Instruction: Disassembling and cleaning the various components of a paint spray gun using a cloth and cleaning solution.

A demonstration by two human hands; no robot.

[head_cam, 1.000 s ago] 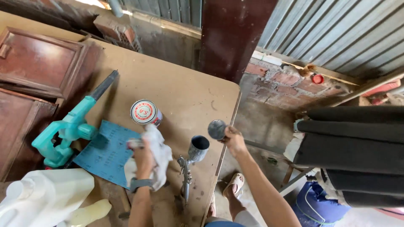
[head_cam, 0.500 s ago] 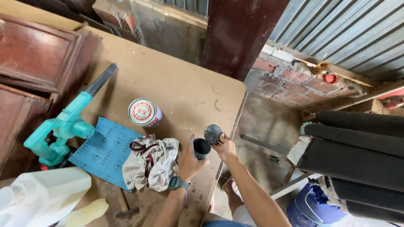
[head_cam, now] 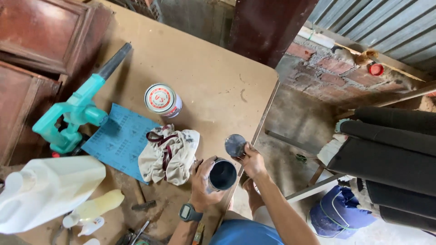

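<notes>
While the left hand (head_cam: 204, 181) wraps the dark open-topped metal cup (head_cam: 222, 175) at the fibreboard table (head_cam: 200, 77) edge, the right hand (head_cam: 250, 161) pinches its round grey metal lid (head_cam: 235, 145) just above, tilted.

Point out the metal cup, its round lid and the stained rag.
metal cup (head_cam: 223, 175): head view, on its dark open mouth, held in the left hand.
round lid (head_cam: 235, 145): head view, on its flat grey face.
stained rag (head_cam: 169, 153): head view, on its crumpled middle.

Rag (head_cam: 169, 154) left of cup (head_cam: 222, 175)
</notes>
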